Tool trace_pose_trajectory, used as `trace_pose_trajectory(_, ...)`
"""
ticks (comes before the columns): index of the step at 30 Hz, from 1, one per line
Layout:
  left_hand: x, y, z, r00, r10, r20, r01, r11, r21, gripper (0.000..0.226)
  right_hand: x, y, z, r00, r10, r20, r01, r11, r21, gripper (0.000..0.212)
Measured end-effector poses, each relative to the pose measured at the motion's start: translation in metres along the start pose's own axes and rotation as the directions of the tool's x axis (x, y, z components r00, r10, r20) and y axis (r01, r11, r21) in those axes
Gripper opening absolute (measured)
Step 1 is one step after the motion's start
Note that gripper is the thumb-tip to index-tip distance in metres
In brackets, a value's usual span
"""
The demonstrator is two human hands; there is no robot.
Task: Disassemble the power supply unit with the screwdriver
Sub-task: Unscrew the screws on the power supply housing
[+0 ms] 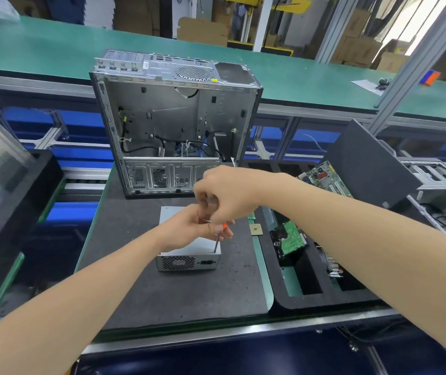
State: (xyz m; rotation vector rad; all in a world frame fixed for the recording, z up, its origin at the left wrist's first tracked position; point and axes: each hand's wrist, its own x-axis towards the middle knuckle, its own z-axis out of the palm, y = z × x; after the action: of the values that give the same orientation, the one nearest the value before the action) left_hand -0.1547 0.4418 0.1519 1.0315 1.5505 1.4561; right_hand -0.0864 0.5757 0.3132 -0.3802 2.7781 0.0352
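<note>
Right now both hands work over the power supply unit point(189, 255), a grey metal box lying on the dark mat of the bench point(162, 293). Right hand point(227, 193) is closed around the top of the screwdriver point(217, 239), fingers curled shut on the handle, orange bit showing below them. Shaft stands near upright, tip touching the box top at its near right corner. Left hand point(189, 228) sits just beside and below the right fingers, resting on the box, fingers loosely bent near the shaft; cannot tell if they grip it. Open computer case point(173, 117) stands beyond the hands. Foam tray point(311, 296) with circuit boards lies right of them.
</note>
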Motion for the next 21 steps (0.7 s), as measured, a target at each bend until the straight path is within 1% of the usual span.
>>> trace_pose_trajectory(1, 0.0, 0.0, 0.0, 1.0, 0.005, 0.006, -0.005, 1.0, -0.002, 0.021, 0.0, -0.003, -0.001, 0.992, 0.101, -0.07, -0.099, 0.995, 0.021, 0.03)
trace_pose_trajectory(2, -0.001, 0.0, 0.001, 1.0, 0.005, 0.008, -0.006, 1.0, 0.002, 0.02, 0.0, -0.007, 0.0, 0.966, 0.221, -0.131, -0.222, 0.975, 0.004, 0.043)
trace_pose_trajectory(3, -0.001, 0.0, 0.001, 1.0, 0.003, 0.01, -0.003, 1.0, 0.009, 0.019, 0.001, -0.012, 0.002, 0.931, 0.33, -0.154, -0.337, 0.941, -0.018, 0.056)
trace_pose_trajectory(4, -0.001, -0.001, 0.0, 1.0, -0.004, 0.013, 0.003, 1.0, 0.015, 0.019, 0.002, -0.016, 0.004, 0.904, 0.41, -0.119, -0.413, 0.911, -0.006, 0.065)
trace_pose_trajectory(5, -0.001, -0.001, 0.0, 1.0, -0.011, 0.019, 0.01, 1.0, 0.018, 0.019, 0.003, -0.018, 0.007, 0.888, 0.457, -0.05, -0.455, 0.889, 0.051, 0.069)
trace_pose_trajectory(6, -0.001, 0.0, -0.001, 0.999, -0.016, 0.028, 0.015, 1.0, 0.016, 0.018, 0.004, -0.018, 0.009, 0.879, 0.476, 0.021, -0.475, 0.871, 0.124, 0.067)
trace_pose_trajectory(7, -0.001, 0.001, -0.001, 0.999, -0.017, 0.039, 0.016, 1.0, 0.012, 0.018, 0.005, -0.016, 0.01, 0.88, 0.47, 0.063, -0.474, 0.865, 0.167, 0.059)
trace_pose_trajectory(9, -0.002, 0.003, -0.001, 0.998, -0.01, 0.059, 0.009, 1.0, 0.011, 0.024, 0.005, -0.013, 0.008, 0.902, 0.424, 0.083, -0.432, 0.891, 0.139, 0.045)
trace_pose_trajectory(12, -0.003, 0.005, -0.003, 0.997, -0.012, 0.072, 0.011, 1.0, 0.021, 0.03, 0.008, -0.007, 0.006, 0.955, 0.294, 0.033, -0.294, 0.956, -0.011, 0.034)
trace_pose_trajectory(14, -0.004, 0.006, -0.004, 0.997, -0.025, 0.079, 0.024, 0.999, 0.024, 0.03, 0.011, -0.001, 0.004, 0.977, 0.201, 0.066, -0.198, 0.979, -0.057, 0.03)
trace_pose_trajectory(17, -0.005, 0.007, -0.006, 0.996, -0.036, 0.084, 0.033, 0.999, 0.026, 0.031, 0.009, 0.006, -0.004, 0.992, 0.014, 0.125, -0.002, 0.995, -0.095, 0.01)
trace_pose_trajectory(19, -0.005, 0.006, -0.006, 0.996, -0.038, 0.075, 0.035, 0.999, 0.03, 0.029, 0.008, 0.006, -0.004, 0.987, -0.074, 0.146, 0.092, 0.988, -0.123, 0.021)
trace_pose_trajectory(21, -0.006, 0.005, -0.007, 0.997, -0.038, 0.068, 0.036, 0.999, 0.034, 0.028, 0.008, 0.004, 0.0, 0.986, -0.097, 0.137, 0.115, 0.984, -0.134, 0.025)
